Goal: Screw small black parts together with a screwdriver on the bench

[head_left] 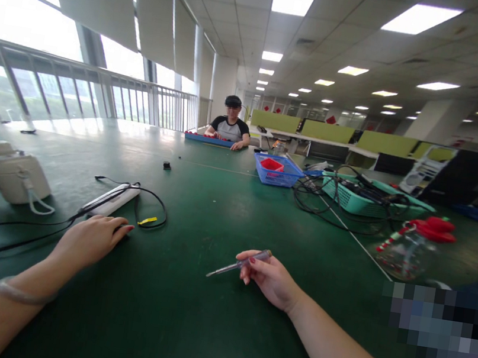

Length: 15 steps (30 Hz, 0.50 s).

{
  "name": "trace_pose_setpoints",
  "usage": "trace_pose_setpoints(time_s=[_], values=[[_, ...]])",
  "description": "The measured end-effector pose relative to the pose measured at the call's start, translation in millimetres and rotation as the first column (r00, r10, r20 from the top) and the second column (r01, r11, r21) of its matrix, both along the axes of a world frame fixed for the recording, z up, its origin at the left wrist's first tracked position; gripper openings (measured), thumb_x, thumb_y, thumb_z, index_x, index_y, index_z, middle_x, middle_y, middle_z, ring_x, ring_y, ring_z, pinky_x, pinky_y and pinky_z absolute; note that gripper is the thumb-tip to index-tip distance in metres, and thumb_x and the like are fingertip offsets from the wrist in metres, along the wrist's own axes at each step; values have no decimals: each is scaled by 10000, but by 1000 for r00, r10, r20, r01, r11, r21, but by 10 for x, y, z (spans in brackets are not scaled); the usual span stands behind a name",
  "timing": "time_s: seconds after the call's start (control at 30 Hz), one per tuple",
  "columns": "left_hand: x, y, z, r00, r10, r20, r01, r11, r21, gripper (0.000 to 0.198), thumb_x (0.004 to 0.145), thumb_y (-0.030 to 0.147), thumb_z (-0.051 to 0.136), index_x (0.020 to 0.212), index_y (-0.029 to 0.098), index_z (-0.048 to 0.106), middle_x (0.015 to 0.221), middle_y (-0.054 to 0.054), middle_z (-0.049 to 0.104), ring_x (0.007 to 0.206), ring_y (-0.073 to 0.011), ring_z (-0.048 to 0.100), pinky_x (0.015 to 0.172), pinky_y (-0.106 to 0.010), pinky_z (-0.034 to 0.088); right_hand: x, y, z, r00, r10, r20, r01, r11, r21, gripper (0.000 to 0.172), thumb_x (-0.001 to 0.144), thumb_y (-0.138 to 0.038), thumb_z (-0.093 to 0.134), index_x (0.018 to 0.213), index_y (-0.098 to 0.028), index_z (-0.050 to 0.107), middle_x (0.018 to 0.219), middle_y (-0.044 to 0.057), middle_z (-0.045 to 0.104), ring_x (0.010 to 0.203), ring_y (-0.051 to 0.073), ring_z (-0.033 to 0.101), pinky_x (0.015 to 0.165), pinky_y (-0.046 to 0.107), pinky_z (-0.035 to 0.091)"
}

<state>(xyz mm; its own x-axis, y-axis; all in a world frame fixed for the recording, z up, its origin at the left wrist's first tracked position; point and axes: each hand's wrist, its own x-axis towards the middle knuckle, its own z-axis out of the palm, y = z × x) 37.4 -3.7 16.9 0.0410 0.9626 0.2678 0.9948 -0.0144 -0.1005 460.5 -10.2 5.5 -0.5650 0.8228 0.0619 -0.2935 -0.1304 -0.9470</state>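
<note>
A slim screwdriver (224, 269) with a clear, purplish handle is held in my right hand (271, 279). Its metal shaft points left and slightly down, just above the green tabletop (181, 326). My left hand (88, 243) lies low over the table with fingers stretched forward, at the near end of a white power strip (112, 199). Whether it touches the strip cannot be made out. A black cable (10, 237) with a yellow tag (147, 221) crosses the strip and loops beside that hand.
A beige bottle-like container (17, 173) stands at left. To the right are a blue basket (277, 177), a green basket (352, 203) of cables and a red-topped jar (409, 255). Across the table sits a person (230, 127) behind a blue tray (206, 139). A small black object (167, 165) lies mid-table.
</note>
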Motion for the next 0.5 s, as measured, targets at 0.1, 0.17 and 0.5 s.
trace_pose_setpoints(time_s=[0.1, 0.17, 0.5], values=[[6, -18, 13, 1000, 14, -13, -14, 1000, 8, 541, 913, 544, 281, 1071, 211, 677, 913, -132, 704, 879, -292, 649, 718, -356, 459, -6, -4, 6, 1000, -3, -1, 3, 1000, 1, 240, 840, -304, 655, 999, -133, 709, 748, 54, 659, 716, 151, 577, 685, 303, 443], [3, -24, 19, 1000, 19, -16, -19, 1000, 10, 551, 905, 563, 287, 1094, 217, 672, 902, -135, 701, 862, -293, 651, 706, -355, 460, -9, -13, 18, 1000, -8, -1, 8, 1000, 1, 238, 835, -306, 661, 992, -134, 711, 747, 53, 657, 715, 152, 576, 684, 305, 441], [-4, -27, 36, 999, 54, 1, -54, 998, 17, 590, 878, 622, 314, 1103, 229, 691, 892, -149, 700, 833, -307, 659, 697, -367, 464, -5, -24, 41, 1000, 5, 10, -5, 1000, 7, 238, 846, -307, 652, 995, -130, 710, 761, 56, 660, 724, 151, 581, 701, 309, 440]])
